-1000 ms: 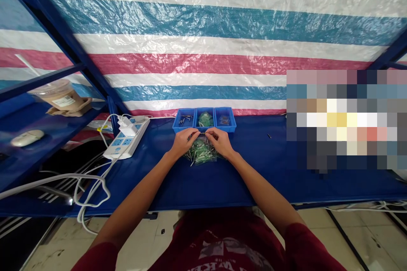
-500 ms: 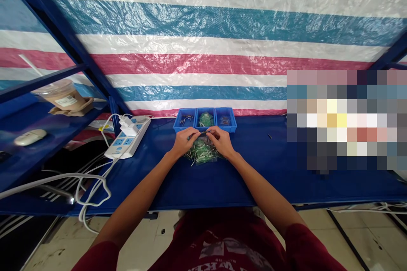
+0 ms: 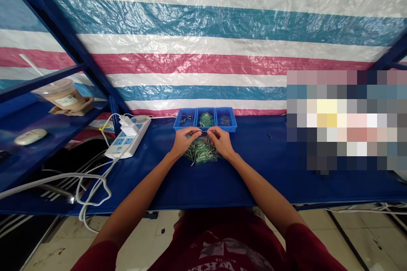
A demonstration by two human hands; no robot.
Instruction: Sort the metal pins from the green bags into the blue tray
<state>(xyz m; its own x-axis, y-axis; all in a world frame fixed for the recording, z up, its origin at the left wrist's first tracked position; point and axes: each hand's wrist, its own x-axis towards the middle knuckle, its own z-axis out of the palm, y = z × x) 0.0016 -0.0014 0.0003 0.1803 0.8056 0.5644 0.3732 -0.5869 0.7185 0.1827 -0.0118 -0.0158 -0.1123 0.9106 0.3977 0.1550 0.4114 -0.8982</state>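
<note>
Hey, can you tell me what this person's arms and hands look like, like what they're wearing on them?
The left hand and right hand are ungloved, and the forearms bare, with no watch visible. Short dark red sleeves belong to a shirt with a pale chest print.

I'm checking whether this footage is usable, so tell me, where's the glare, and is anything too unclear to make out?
Head view: white glints scatter across the striped sheet; head view: a coarse pixelated patch masks whatever lies at right; head view: the thin piece between the left hand and right hand is too small to read in detail.
</note>
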